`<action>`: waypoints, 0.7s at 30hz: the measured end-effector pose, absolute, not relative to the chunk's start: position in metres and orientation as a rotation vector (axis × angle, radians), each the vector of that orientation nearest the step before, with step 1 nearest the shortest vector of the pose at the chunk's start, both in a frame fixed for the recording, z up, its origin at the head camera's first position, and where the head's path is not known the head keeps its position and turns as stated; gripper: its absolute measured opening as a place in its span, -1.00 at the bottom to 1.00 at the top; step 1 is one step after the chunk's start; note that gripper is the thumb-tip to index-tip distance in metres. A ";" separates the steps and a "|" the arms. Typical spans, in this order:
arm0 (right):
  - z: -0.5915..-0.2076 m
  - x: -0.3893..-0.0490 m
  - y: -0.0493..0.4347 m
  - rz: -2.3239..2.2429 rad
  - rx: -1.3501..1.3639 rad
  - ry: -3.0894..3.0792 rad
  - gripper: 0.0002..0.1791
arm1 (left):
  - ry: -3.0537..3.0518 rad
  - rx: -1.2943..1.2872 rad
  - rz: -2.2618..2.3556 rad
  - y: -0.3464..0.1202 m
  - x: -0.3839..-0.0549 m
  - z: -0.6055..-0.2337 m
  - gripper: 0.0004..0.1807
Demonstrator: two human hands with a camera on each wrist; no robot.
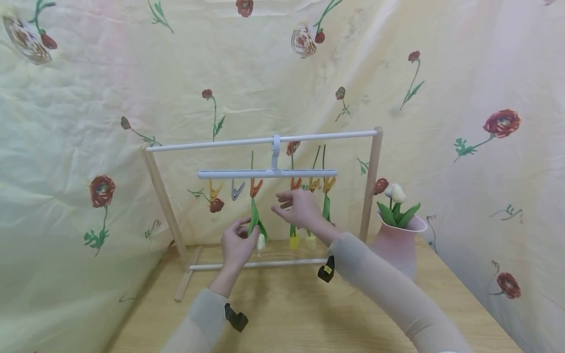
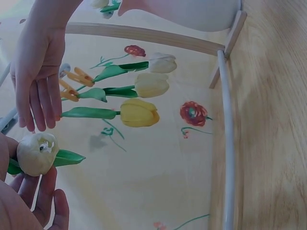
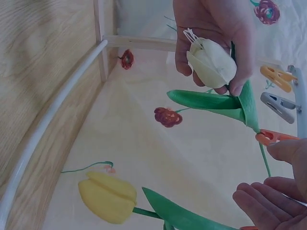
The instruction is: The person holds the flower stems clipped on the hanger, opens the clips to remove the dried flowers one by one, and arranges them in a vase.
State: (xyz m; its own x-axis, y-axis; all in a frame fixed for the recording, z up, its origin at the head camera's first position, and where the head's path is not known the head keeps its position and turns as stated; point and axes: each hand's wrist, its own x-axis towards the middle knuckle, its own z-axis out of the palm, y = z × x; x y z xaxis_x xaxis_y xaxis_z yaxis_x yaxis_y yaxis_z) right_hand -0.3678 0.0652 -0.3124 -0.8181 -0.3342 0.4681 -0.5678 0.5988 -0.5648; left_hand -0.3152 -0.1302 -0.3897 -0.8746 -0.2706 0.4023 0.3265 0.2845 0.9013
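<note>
A white tulip (image 3: pixel 211 62) hangs head down, its stem at an orange clothespin (image 1: pixel 255 188) on a white clip hanger (image 1: pixel 238 174). My left hand (image 1: pixel 238 240) pinches this tulip by its stem and green leaves, just above the bloom. To the right of it, my right hand (image 1: pixel 302 208) is raised below the hanger bar, fingers loosely extended and holding nothing. Behind the right hand hang a yellow tulip (image 2: pixel 139 113), a cream tulip (image 2: pixel 152 85) and another white tulip (image 2: pixel 163 63), upside down from clothespins.
The hanger hooks over the white top rail (image 1: pixel 326 136) of a wooden-legged rack. A yellow clothespin (image 1: pixel 215 189) and a grey clothespin (image 1: pixel 237 189) hold nothing at the left. On the right stands a pink vase (image 1: pixel 399 250) with white tulips (image 1: pixel 397 193). The lower rail (image 1: pixel 282 264) crosses above the wooden table (image 1: pixel 282 314).
</note>
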 end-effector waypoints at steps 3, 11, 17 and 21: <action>-0.313 -0.368 0.062 1.065 0.723 -2.513 -0.54 | -2.082 -0.052 -1.622 -0.130 -0.315 -0.390 -0.66; -0.313 -0.370 0.052 1.115 0.721 -2.501 -0.54 | -2.074 -0.052 -1.621 -0.130 -0.315 -0.391 -0.68; -0.312 -0.374 0.043 1.134 0.665 -2.471 -0.52 | -2.074 -0.061 -1.612 -0.129 -0.315 -0.392 -0.69; -0.312 -0.375 0.037 1.186 0.605 -2.466 -0.50 | -2.076 -0.055 -1.616 -0.129 -0.315 -0.392 -0.69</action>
State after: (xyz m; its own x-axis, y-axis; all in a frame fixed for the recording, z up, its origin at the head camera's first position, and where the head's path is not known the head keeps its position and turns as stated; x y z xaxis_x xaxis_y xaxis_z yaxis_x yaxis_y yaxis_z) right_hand -0.3751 0.0375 -0.3125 -0.8525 -0.2281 0.4702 -0.5097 0.5616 -0.6517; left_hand -0.3151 -0.1291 -0.3923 -0.8716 -0.2690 0.4098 0.3312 0.2931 0.8969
